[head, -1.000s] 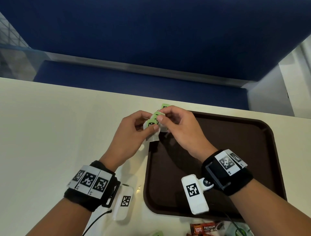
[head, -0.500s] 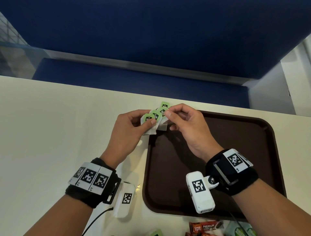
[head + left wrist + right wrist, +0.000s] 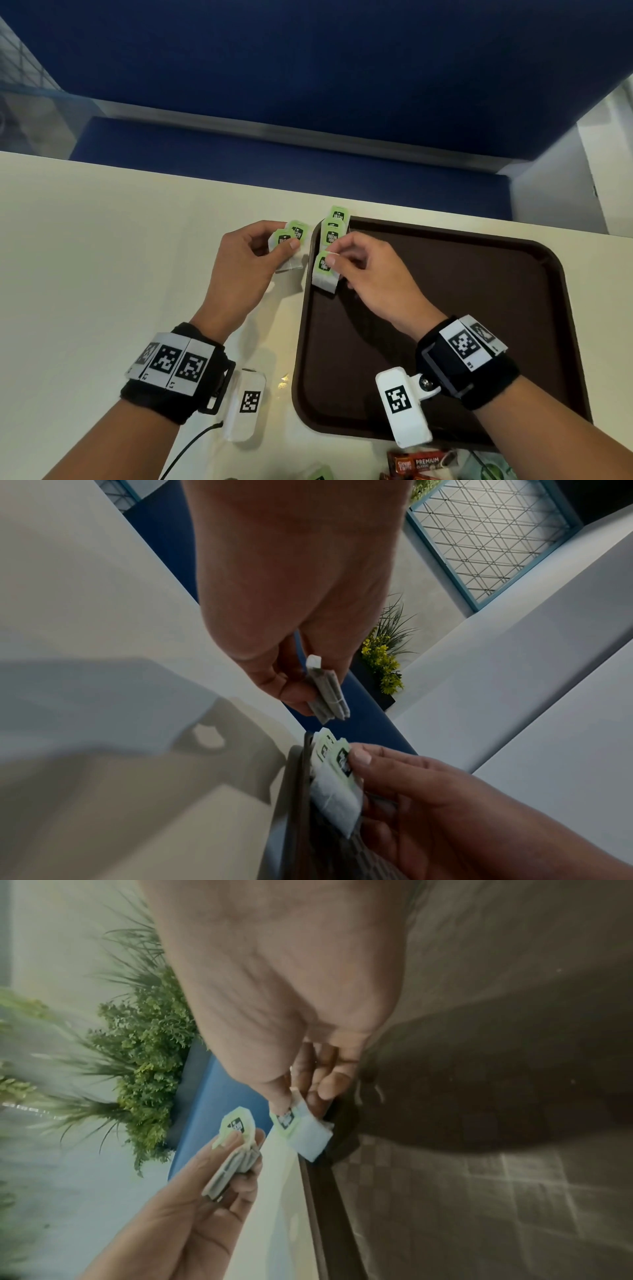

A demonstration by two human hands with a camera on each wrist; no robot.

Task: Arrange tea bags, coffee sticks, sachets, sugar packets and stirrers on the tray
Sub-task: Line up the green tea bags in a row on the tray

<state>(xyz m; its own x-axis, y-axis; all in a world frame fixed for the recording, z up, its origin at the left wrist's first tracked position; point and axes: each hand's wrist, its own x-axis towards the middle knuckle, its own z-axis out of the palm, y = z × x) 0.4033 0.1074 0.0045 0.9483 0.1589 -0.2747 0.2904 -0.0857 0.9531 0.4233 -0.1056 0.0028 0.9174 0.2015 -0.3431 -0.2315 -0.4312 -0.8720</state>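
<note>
Brown tray [image 3: 479, 308] on cream bench [image 3: 85, 257]. Left hand [image 3: 246, 263] pinches two green-tagged tea bags [image 3: 289, 240] off tray's 9 o'clock rim; right hand [image 3: 370, 270] pinches another bag [image 3: 323, 270] over tray's 10 o'clock corner. Coffee sticks [image 3: 421, 464] lie at 6 o'clock.

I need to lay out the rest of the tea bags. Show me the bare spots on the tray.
The brown tray is bare across its middle, right side and near half. Only its far-left corner is crowded: tea bags lie there and the right hand pinches another. The left hand grips more beside the rim.
</note>
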